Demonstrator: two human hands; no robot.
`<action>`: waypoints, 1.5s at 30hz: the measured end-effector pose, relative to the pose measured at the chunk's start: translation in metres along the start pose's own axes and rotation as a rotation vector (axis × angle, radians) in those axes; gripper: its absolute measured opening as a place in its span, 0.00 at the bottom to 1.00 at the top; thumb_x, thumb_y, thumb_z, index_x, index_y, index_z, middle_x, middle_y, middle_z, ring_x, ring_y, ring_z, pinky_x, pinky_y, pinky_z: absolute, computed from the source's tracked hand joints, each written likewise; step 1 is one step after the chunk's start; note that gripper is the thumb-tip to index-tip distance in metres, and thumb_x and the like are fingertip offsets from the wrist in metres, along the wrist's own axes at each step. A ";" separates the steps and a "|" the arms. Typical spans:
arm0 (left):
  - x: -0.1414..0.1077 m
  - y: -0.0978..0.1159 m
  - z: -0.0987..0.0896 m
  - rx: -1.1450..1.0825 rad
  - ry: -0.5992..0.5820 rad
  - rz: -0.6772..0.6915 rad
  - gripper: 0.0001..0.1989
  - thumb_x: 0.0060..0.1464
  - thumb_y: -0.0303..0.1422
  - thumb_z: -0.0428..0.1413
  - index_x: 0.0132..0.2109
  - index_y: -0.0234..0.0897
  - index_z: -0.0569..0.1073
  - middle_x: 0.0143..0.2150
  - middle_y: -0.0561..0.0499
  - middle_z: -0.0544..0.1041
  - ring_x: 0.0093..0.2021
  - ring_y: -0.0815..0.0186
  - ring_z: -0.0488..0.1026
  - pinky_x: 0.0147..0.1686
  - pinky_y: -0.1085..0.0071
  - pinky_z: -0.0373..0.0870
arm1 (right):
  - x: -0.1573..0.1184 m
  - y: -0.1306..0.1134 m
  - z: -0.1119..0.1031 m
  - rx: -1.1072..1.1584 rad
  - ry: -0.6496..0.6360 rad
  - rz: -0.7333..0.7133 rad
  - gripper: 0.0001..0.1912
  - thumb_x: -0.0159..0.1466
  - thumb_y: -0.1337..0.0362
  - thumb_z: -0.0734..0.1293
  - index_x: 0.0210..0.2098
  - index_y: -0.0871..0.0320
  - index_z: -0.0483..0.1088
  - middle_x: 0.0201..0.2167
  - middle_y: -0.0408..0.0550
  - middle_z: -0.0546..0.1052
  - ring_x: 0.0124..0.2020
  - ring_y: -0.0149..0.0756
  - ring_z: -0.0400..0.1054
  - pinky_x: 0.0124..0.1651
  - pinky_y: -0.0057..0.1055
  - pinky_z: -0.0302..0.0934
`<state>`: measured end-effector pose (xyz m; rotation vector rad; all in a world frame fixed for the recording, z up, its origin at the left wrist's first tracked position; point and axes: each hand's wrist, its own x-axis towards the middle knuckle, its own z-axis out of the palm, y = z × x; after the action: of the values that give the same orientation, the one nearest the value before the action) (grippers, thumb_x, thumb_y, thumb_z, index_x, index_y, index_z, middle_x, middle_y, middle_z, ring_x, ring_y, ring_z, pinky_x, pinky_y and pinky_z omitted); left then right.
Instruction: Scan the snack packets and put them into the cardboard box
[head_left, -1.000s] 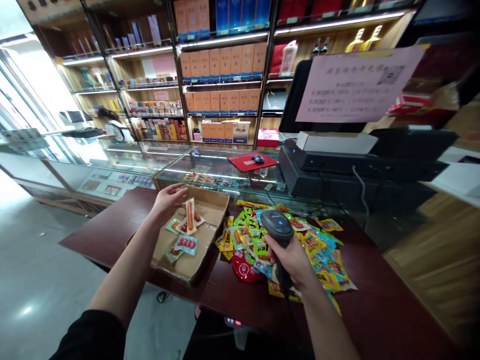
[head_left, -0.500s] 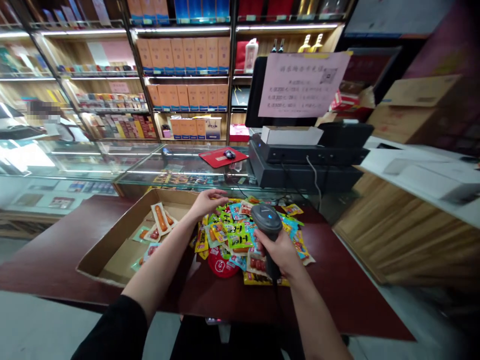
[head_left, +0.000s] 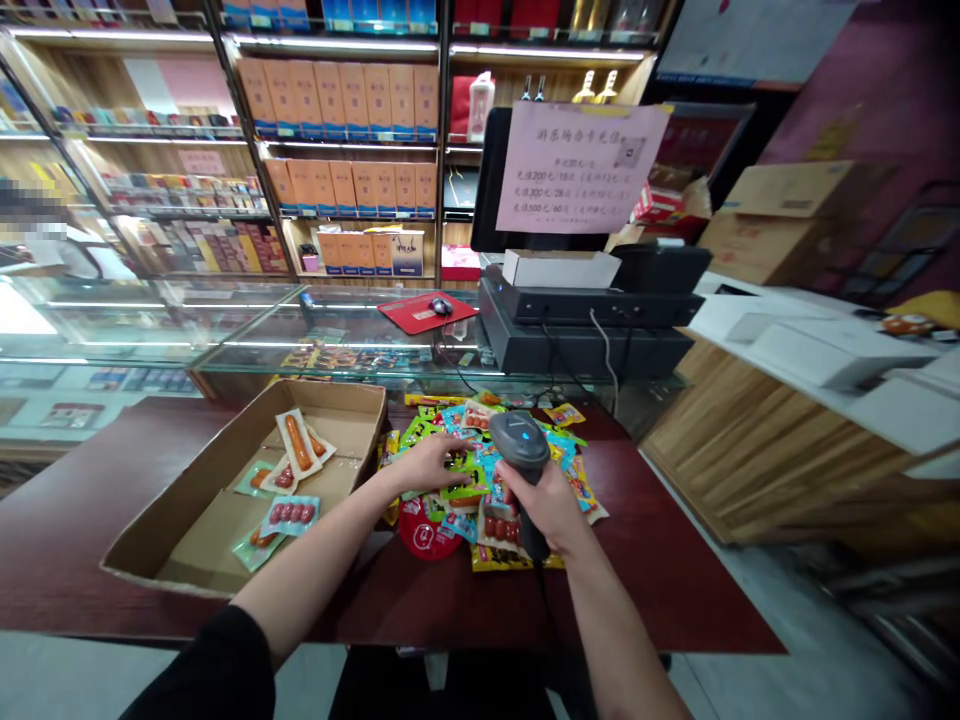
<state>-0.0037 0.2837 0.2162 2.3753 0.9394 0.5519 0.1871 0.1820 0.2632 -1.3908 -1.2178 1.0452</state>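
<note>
My right hand [head_left: 553,508] is wrapped round the handle of a dark grey barcode scanner [head_left: 517,438], whose blue light shows on top. Beneath the scanner spreads a heap of small colourful snack packets [head_left: 577,465] on the table. Over the left part of this heap, my left hand [head_left: 431,463] has its fingers apart at a green packet [head_left: 466,488]; whether the fingertips touch it I cannot tell. A red round package [head_left: 426,535] lies at the heap's front left. A clear pack of sausages [head_left: 499,525] is just below the scanner.
To the left stands a shallow cardboard box [head_left: 180,470] with several sausage packs [head_left: 291,515] inside. Behind the dark red table [head_left: 600,610] is a glass counter with a mouse [head_left: 441,307] and a monitor bearing a pink paper sign [head_left: 581,170]. Another person [head_left: 67,245] is at far left.
My left hand has come down and nearer over the packets. The scanner stays in my right hand above the heap. The view has turned slightly right.
</note>
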 end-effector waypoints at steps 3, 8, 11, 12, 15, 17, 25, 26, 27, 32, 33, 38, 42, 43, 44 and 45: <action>-0.001 0.000 0.003 0.049 -0.035 0.017 0.29 0.48 0.40 0.59 0.58 0.39 0.70 0.49 0.44 0.76 0.48 0.58 0.71 0.48 0.68 0.65 | 0.000 0.000 0.001 0.005 0.003 0.014 0.14 0.56 0.54 0.69 0.27 0.58 0.67 0.14 0.40 0.69 0.13 0.29 0.61 0.17 0.26 0.57; -0.002 0.004 0.004 0.101 -0.124 0.026 0.28 0.48 0.36 0.57 0.58 0.38 0.69 0.50 0.44 0.75 0.46 0.59 0.72 0.46 0.69 0.66 | -0.001 0.000 0.002 0.017 -0.014 0.040 0.14 0.56 0.54 0.69 0.29 0.58 0.67 0.14 0.40 0.70 0.13 0.29 0.60 0.16 0.26 0.56; -0.002 0.007 0.003 0.113 -0.149 -0.033 0.31 0.46 0.35 0.58 0.59 0.38 0.68 0.46 0.45 0.77 0.43 0.59 0.73 0.42 0.69 0.67 | -0.001 -0.001 0.002 0.015 -0.023 0.037 0.14 0.55 0.54 0.69 0.28 0.58 0.68 0.14 0.41 0.70 0.13 0.29 0.60 0.17 0.26 0.56; -0.002 0.008 0.002 0.109 -0.154 -0.058 0.31 0.45 0.36 0.59 0.59 0.38 0.68 0.44 0.45 0.78 0.42 0.58 0.74 0.41 0.69 0.67 | -0.001 -0.001 0.002 0.013 -0.023 0.036 0.14 0.55 0.54 0.69 0.27 0.58 0.68 0.14 0.41 0.70 0.13 0.29 0.61 0.17 0.26 0.56; -0.001 0.007 -0.002 0.067 -0.155 -0.118 0.30 0.43 0.36 0.61 0.56 0.38 0.72 0.42 0.46 0.78 0.40 0.59 0.73 0.40 0.69 0.66 | -0.001 0.000 0.003 0.008 -0.019 0.038 0.14 0.55 0.53 0.69 0.27 0.58 0.68 0.14 0.41 0.70 0.13 0.29 0.61 0.17 0.26 0.56; 0.000 0.003 -0.006 0.036 -0.136 -0.153 0.27 0.42 0.37 0.62 0.51 0.37 0.74 0.39 0.48 0.77 0.37 0.61 0.73 0.37 0.70 0.66 | -0.001 0.000 0.004 0.013 -0.024 0.043 0.14 0.55 0.53 0.70 0.26 0.58 0.67 0.14 0.40 0.69 0.13 0.29 0.61 0.17 0.26 0.56; 0.002 -0.022 -0.035 -0.590 0.163 -0.426 0.21 0.36 0.37 0.67 0.36 0.35 0.68 0.28 0.56 0.70 0.26 0.71 0.69 0.28 0.72 0.69 | -0.006 0.001 0.013 -0.041 -0.004 0.016 0.14 0.53 0.53 0.71 0.28 0.57 0.68 0.14 0.40 0.69 0.13 0.30 0.60 0.16 0.27 0.56; 0.003 -0.024 -0.039 -0.732 0.211 -0.451 0.21 0.36 0.37 0.68 0.36 0.35 0.68 0.28 0.56 0.70 0.26 0.71 0.70 0.29 0.71 0.71 | -0.007 0.002 0.015 -0.040 -0.015 0.017 0.15 0.54 0.52 0.70 0.29 0.57 0.68 0.14 0.40 0.69 0.13 0.30 0.60 0.16 0.27 0.56; 0.003 -0.025 -0.043 -0.852 0.254 -0.461 0.22 0.35 0.36 0.69 0.35 0.34 0.68 0.29 0.56 0.70 0.27 0.71 0.71 0.31 0.70 0.72 | -0.008 0.003 0.016 -0.036 -0.029 0.021 0.15 0.54 0.52 0.70 0.29 0.57 0.68 0.14 0.40 0.68 0.12 0.30 0.60 0.15 0.27 0.56; 0.002 -0.025 -0.056 -1.146 0.355 -0.471 0.16 0.35 0.30 0.69 0.31 0.30 0.73 0.31 0.50 0.75 0.33 0.67 0.75 0.41 0.65 0.75 | -0.011 0.007 0.026 -0.027 -0.050 0.035 0.16 0.54 0.51 0.70 0.31 0.55 0.67 0.14 0.40 0.70 0.12 0.31 0.63 0.15 0.27 0.56; 0.002 -0.025 -0.057 -1.173 0.365 -0.478 0.15 0.36 0.29 0.69 0.31 0.29 0.73 0.32 0.49 0.76 0.34 0.66 0.75 0.42 0.64 0.75 | -0.012 0.006 0.028 -0.022 -0.055 0.032 0.15 0.54 0.51 0.70 0.32 0.55 0.67 0.14 0.40 0.70 0.12 0.31 0.63 0.15 0.27 0.57; 0.001 -0.025 -0.060 -1.236 0.372 -0.490 0.13 0.39 0.25 0.68 0.34 0.28 0.76 0.34 0.46 0.78 0.37 0.64 0.77 0.43 0.65 0.75 | -0.017 -0.008 0.040 -0.032 -0.089 0.015 0.14 0.54 0.53 0.69 0.32 0.56 0.68 0.13 0.38 0.69 0.11 0.30 0.60 0.16 0.27 0.57; 0.001 -0.025 -0.062 -1.243 0.374 -0.473 0.12 0.39 0.25 0.67 0.33 0.28 0.75 0.33 0.47 0.77 0.36 0.65 0.77 0.44 0.64 0.76 | -0.019 -0.013 0.043 -0.091 -0.086 -0.030 0.12 0.55 0.55 0.69 0.31 0.57 0.69 0.12 0.38 0.68 0.13 0.30 0.61 0.17 0.26 0.57; 0.001 -0.025 -0.062 -1.246 0.382 -0.471 0.12 0.39 0.25 0.68 0.33 0.28 0.74 0.33 0.48 0.77 0.35 0.66 0.76 0.44 0.63 0.76 | -0.019 -0.013 0.043 -0.100 -0.089 -0.037 0.12 0.55 0.55 0.69 0.31 0.57 0.69 0.12 0.38 0.68 0.13 0.30 0.61 0.18 0.27 0.58; 0.001 -0.025 -0.062 -1.250 0.392 -0.472 0.13 0.39 0.24 0.68 0.33 0.29 0.74 0.33 0.49 0.77 0.34 0.67 0.76 0.43 0.63 0.76 | -0.019 -0.013 0.043 -0.104 -0.094 -0.038 0.12 0.55 0.55 0.69 0.31 0.57 0.69 0.12 0.38 0.68 0.13 0.31 0.61 0.18 0.27 0.58; 0.001 -0.025 -0.062 -1.255 0.403 -0.476 0.14 0.38 0.24 0.68 0.34 0.29 0.73 0.33 0.49 0.77 0.34 0.67 0.76 0.42 0.63 0.77 | -0.019 -0.012 0.043 -0.104 -0.098 -0.035 0.12 0.55 0.55 0.68 0.31 0.57 0.69 0.13 0.38 0.68 0.13 0.31 0.61 0.18 0.27 0.58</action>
<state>-0.0488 0.3198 0.2495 0.9089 0.8695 1.0341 0.1405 0.1692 0.2685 -1.4059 -1.3800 1.0484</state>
